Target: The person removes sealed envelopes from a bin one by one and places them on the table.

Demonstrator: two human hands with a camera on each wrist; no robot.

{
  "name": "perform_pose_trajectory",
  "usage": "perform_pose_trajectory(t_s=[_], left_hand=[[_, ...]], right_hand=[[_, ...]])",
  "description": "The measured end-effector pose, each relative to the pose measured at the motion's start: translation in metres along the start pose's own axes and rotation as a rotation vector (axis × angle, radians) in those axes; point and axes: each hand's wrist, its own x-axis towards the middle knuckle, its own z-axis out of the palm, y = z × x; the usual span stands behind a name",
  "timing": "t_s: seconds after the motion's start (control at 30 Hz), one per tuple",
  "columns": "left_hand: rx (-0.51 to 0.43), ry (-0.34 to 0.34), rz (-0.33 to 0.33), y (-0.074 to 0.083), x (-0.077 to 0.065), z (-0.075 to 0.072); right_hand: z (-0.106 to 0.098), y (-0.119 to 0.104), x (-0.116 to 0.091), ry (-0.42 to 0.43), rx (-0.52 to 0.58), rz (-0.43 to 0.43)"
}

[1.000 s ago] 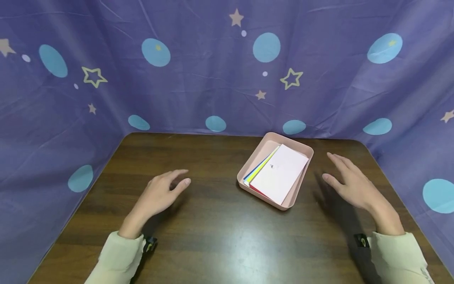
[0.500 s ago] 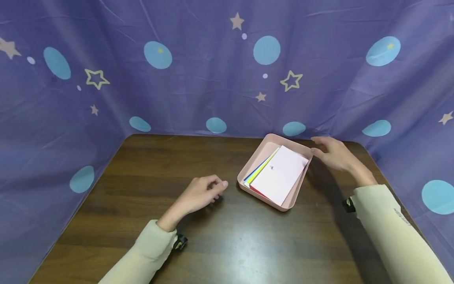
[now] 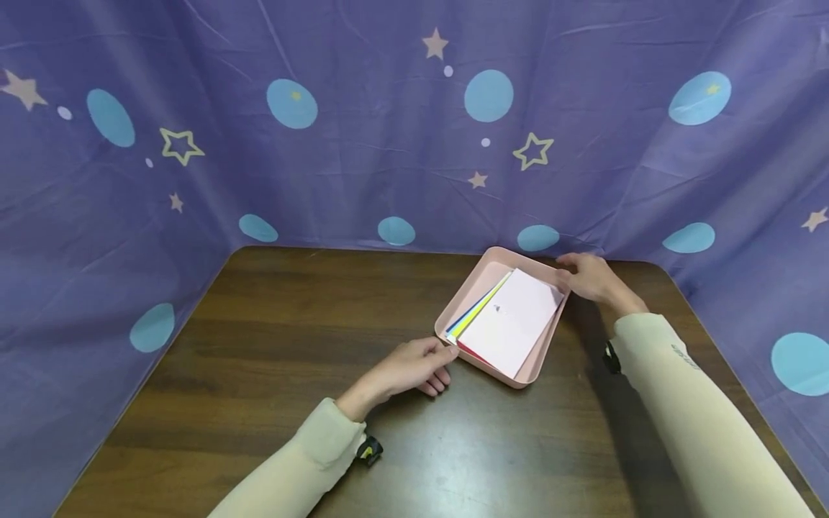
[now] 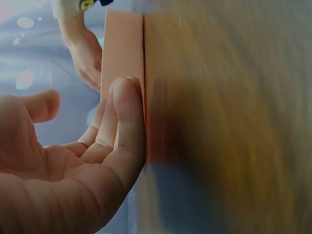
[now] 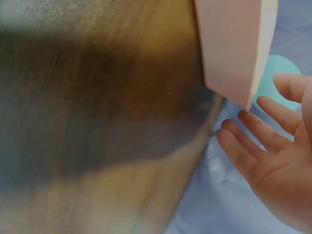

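Note:
A shallow pink tray (image 3: 482, 282) sits at an angle on the table, toward the back right. In it lies a small stack of sheets or thin booklets (image 3: 512, 320), white on top, with blue, yellow and red edges showing. My left hand (image 3: 411, 367) is at the tray's near-left corner; in the left wrist view its fingers (image 4: 129, 107) lie alongside the tray wall (image 4: 122, 44), thumb apart. My right hand (image 3: 592, 277) is by the far-right corner, and the right wrist view has its loosely extended fingers (image 5: 236, 141) near the tray's corner (image 5: 231, 58). Contact is unclear.
The dark brown wooden table (image 3: 311, 302) has rounded back corners. A purple curtain (image 3: 388, 144) with stars and blue spots hangs along its back and sides. Each wrist wears a small black device (image 3: 370, 451) at the pale sleeve (image 3: 324, 439).
My left hand has moved right, up to the tray's near-left corner. My right hand has come left and away from me to the far-right corner. The tray stays in place.

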Motion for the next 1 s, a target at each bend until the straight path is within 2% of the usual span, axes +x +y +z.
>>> perform_pose_trajectory(t_s=[0.13,0.27,0.47,0.6,0.8,1.0], left_hand=[[-0.069,-0.023,-0.024,-0.002,0.004,0.011],[-0.135,-0.039,-0.039,-0.005,0.008,0.019],[-0.234,-0.074,-0.055,-0.001,0.014,0.028],[-0.262,-0.069,-0.066,0.002,0.016,0.032],[-0.302,-0.017,-0.078,0.0,0.018,0.034],[-0.32,-0.004,-0.08,-0.003,0.021,0.03]], right_hand=[[0.008,0.006,0.003,-0.028,-0.004,0.054],[0.015,0.009,0.005,-0.002,-0.004,0.08],[0.024,0.011,0.01,0.09,-0.026,0.019],[0.026,0.012,0.009,0.136,-0.062,-0.033],[0.023,0.01,0.007,0.124,-0.09,-0.063],[0.025,0.012,0.004,0.113,-0.107,-0.079]])
